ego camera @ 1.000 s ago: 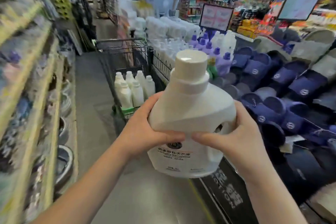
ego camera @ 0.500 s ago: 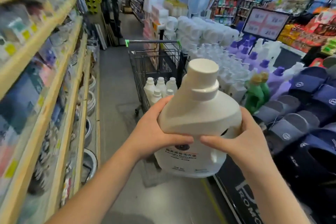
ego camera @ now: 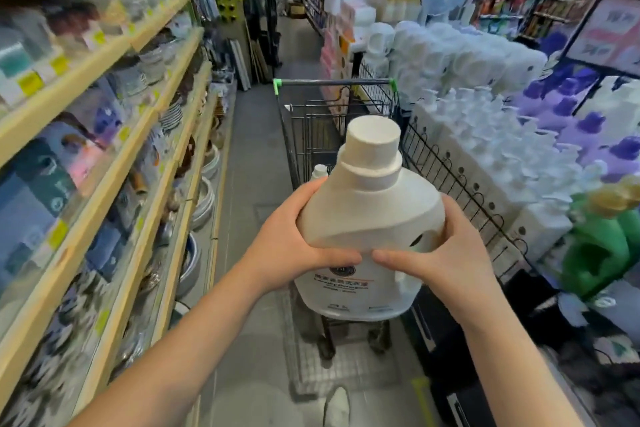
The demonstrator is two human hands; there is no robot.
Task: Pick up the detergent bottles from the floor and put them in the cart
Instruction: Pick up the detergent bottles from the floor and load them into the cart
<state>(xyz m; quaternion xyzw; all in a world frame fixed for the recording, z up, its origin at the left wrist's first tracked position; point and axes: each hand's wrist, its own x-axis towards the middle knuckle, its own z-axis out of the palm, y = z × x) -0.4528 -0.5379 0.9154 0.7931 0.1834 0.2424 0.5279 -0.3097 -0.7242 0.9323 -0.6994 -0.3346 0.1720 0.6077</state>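
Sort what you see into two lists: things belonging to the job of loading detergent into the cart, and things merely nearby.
Job: white detergent bottle, held by left hand and right hand; cart; second bottle inside it.
Nearby: shelved bowls; green bottles; purple-capped bottles; sign.

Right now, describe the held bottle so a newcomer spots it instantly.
Find the wire cart with the green-cornered handle mid-aisle. In front of it, left hand and right hand grip a white detergent jug. It is the only bottle in hands, wide cap up, label toward camera.
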